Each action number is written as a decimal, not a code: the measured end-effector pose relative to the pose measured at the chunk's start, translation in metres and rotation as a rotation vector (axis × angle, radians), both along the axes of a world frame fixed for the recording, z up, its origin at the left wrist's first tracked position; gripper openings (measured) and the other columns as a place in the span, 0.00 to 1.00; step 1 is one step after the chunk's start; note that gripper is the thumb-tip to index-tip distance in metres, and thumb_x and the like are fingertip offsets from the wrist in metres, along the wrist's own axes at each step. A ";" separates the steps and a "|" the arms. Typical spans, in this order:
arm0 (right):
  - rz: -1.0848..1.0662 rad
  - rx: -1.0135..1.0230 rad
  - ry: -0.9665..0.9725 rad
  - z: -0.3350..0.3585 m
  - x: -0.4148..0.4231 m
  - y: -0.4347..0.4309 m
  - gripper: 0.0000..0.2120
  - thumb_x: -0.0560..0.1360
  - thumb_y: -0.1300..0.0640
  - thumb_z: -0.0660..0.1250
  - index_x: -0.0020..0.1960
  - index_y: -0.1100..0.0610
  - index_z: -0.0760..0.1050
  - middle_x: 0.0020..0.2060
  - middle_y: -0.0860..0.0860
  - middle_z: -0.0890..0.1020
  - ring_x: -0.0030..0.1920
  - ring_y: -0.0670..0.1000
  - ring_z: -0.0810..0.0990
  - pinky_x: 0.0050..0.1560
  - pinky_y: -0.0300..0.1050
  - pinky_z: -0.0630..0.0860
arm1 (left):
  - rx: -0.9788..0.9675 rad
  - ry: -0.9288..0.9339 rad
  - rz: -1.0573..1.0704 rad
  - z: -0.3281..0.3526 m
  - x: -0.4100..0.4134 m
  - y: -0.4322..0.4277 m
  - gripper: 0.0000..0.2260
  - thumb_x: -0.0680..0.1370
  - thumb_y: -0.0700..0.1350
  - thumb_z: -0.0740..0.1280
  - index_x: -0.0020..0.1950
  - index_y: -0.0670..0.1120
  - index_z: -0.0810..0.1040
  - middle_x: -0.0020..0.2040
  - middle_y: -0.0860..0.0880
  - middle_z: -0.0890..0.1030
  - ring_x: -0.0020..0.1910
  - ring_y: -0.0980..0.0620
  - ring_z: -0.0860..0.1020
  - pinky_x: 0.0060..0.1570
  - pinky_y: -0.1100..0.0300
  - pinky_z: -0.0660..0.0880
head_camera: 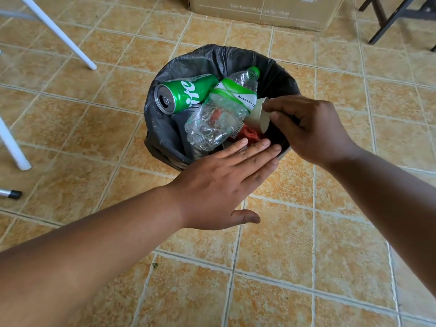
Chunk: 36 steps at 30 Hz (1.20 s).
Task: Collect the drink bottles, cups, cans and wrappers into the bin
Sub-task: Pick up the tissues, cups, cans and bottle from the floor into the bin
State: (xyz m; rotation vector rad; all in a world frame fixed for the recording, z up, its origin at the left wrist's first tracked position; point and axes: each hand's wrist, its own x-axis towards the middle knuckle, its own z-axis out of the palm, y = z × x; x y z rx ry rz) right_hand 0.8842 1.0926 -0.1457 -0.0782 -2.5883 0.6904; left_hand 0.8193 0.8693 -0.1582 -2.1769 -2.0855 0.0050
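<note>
Fingers (280, 114) of the right hand (311, 133) are closed around a small white paper cup (259, 114), pinching it at its rim, and the hand holds it over the near right part of the bin (162, 142). The cup lies on its side: its long axis runs from the hand toward the middle of the bin, with the open mouth turned toward the hand and the base pointing away from it.

Just beside this hand, on the person's own side, the left hand (224, 185) is flat and open with the fingers together. It holds nothing, and its fingertips reach over the near rim of the bin.

Beyond the cup lies a crushed clear bottle (219, 114) with a green label, its cap pointing away from the hands. Further out, a green can (181, 93) rests on its side. Something red (250, 134) shows under the cup.

The bin looks quite full. If the cup is released here, I think it may roll off the bottle and fall over the rim to the tiled floor (283, 232), because the pile is high and uneven.
</note>
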 end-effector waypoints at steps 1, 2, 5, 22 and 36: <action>-0.004 0.014 0.013 -0.002 0.000 0.000 0.12 0.80 0.62 0.65 0.60 0.63 0.82 0.57 0.57 0.84 0.61 0.54 0.82 0.63 0.48 0.77 | -0.002 -0.003 0.000 0.000 0.000 0.000 0.42 0.80 0.68 0.53 0.81 0.39 0.47 0.82 0.41 0.47 0.81 0.44 0.45 0.79 0.45 0.50; -0.010 0.033 0.022 -0.005 0.000 0.001 0.12 0.80 0.62 0.65 0.61 0.64 0.81 0.58 0.59 0.84 0.63 0.56 0.80 0.65 0.49 0.76 | -0.005 -0.004 0.002 0.000 0.000 0.000 0.42 0.80 0.68 0.53 0.81 0.39 0.47 0.82 0.41 0.47 0.81 0.44 0.45 0.79 0.45 0.50; -0.049 0.105 0.015 -0.016 0.000 0.005 0.14 0.80 0.63 0.64 0.65 0.65 0.78 0.63 0.61 0.80 0.70 0.60 0.74 0.71 0.56 0.71 | -0.021 0.004 0.009 0.000 0.000 -0.001 0.41 0.80 0.68 0.52 0.81 0.39 0.47 0.82 0.41 0.47 0.81 0.44 0.45 0.79 0.46 0.50; -0.104 -0.050 -0.081 -0.031 0.003 0.005 0.22 0.82 0.59 0.58 0.74 0.66 0.67 0.75 0.60 0.68 0.79 0.57 0.58 0.78 0.42 0.54 | 0.467 -0.552 1.024 0.015 -0.121 -0.053 0.23 0.82 0.50 0.62 0.75 0.43 0.67 0.72 0.41 0.70 0.71 0.44 0.69 0.68 0.56 0.64; -0.427 -0.736 0.083 -0.026 -0.007 0.011 0.17 0.77 0.57 0.68 0.66 0.53 0.79 0.55 0.47 0.84 0.57 0.44 0.83 0.55 0.45 0.82 | 0.726 -1.430 1.050 -0.005 -0.123 -0.052 0.06 0.77 0.44 0.68 0.44 0.52 0.83 0.38 0.55 0.85 0.37 0.57 0.81 0.36 0.63 0.76</action>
